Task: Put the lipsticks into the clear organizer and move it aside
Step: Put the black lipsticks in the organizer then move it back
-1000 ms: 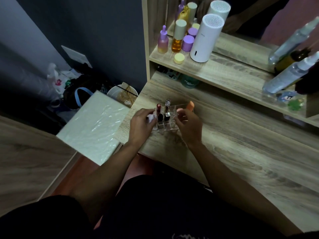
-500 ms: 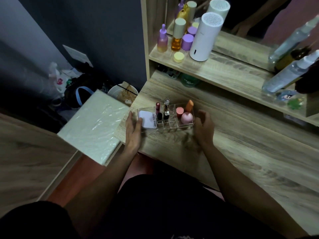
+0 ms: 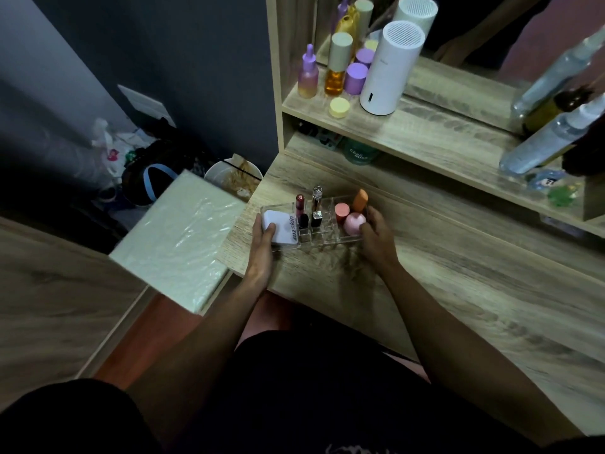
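Note:
The clear organizer point(image 3: 327, 239) sits near the left front corner of the wooden vanity top point(image 3: 458, 273). Several lipsticks stand upright in its middle slots: a dark red one point(image 3: 299, 206), a clear-capped one point(image 3: 317, 198) and two short black ones point(image 3: 303, 221). A white compact point(image 3: 281, 229) lies in its left part; pink and orange sponges point(image 3: 354, 222) fill the right part. My left hand point(image 3: 263, 244) grips the organizer's left end, thumb on the compact. My right hand point(image 3: 376, 234) holds its right end.
A shelf above carries coloured bottles point(image 3: 337, 65) and a white cylinder point(image 3: 391, 67), with spray bottles point(image 3: 550, 136) at the right. A white plastic-wrapped board point(image 3: 178, 240) and a bin point(image 3: 234, 180) stand left of the vanity.
My hands moved apart from the lipstick slots to the organizer's two ends and closed on it. The organizer has hardly shifted.

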